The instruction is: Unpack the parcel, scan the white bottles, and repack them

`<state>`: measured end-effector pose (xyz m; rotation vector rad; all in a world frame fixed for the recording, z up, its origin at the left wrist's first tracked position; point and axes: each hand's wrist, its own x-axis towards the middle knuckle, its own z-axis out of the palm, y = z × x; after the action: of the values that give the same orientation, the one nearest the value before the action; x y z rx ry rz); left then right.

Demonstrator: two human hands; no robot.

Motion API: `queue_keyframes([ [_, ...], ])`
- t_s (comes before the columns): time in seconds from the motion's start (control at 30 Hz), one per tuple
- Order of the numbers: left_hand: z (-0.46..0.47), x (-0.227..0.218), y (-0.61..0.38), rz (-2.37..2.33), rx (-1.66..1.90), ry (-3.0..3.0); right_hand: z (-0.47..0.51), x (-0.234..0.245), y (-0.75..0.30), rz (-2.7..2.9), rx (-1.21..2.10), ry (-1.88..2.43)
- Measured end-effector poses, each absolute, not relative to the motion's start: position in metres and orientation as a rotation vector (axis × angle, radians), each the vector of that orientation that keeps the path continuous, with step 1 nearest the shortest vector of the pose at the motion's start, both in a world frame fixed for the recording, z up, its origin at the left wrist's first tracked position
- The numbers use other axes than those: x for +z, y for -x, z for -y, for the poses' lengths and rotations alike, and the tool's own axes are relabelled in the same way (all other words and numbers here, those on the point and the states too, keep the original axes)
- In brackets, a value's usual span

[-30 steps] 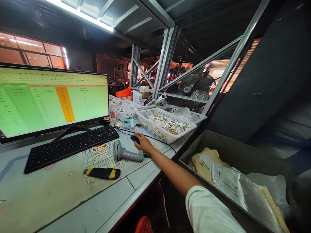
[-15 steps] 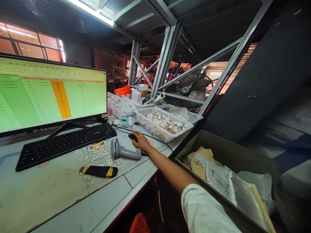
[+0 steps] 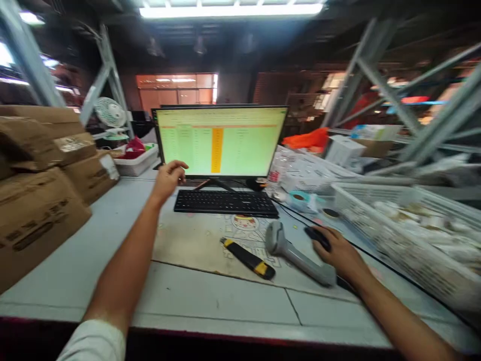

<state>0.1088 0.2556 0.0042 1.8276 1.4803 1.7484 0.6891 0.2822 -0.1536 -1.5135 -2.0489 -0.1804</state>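
Observation:
My right hand rests on a black computer mouse on the white table, its fingers curved over it. A grey barcode scanner lies just left of that hand. My left hand is raised above the table near the left end of a black keyboard, fingers loosely curled and holding nothing. A monitor with a green and orange spreadsheet stands behind the keyboard. A black and yellow utility knife lies in front of the keyboard.
Brown cardboard boxes are stacked at the left. White mesh baskets with small bottles fill the right side. Tape rolls and a bottle stand right of the monitor. Grey shelf struts rise behind. A small fan stands far left.
The view has swung left, so the boxes show now and the bin of parcels is gone. My left hand has come into view, raised by the keyboard. My right hand stays on the mouse.

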Motion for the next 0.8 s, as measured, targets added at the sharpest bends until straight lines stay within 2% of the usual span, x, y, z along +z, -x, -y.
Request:
queue_keyframes([
  [0.1,-0.273,-0.035,-0.105,-1.977,1.769,-1.790,-0.299,-0.168,-0.703,2.091,-0.253,1.506],
  [0.23,-0.295,-0.102,-0.108,-2.149,1.626,-1.908,-0.300,-0.172,-0.708,2.084,-0.273,1.528],
  [0.33,-0.296,-0.131,-0.101,-2.195,1.435,-1.989,-0.298,-0.169,-0.706,2.078,-0.251,1.568],
  [0.57,-0.300,-0.142,-0.092,-2.234,1.123,-2.055,-0.290,-0.159,-0.697,2.026,-0.184,1.621],
  [0.8,-0.296,-0.140,-0.100,-2.247,1.007,-2.134,-0.291,-0.159,-0.698,2.006,-0.165,1.658],
])
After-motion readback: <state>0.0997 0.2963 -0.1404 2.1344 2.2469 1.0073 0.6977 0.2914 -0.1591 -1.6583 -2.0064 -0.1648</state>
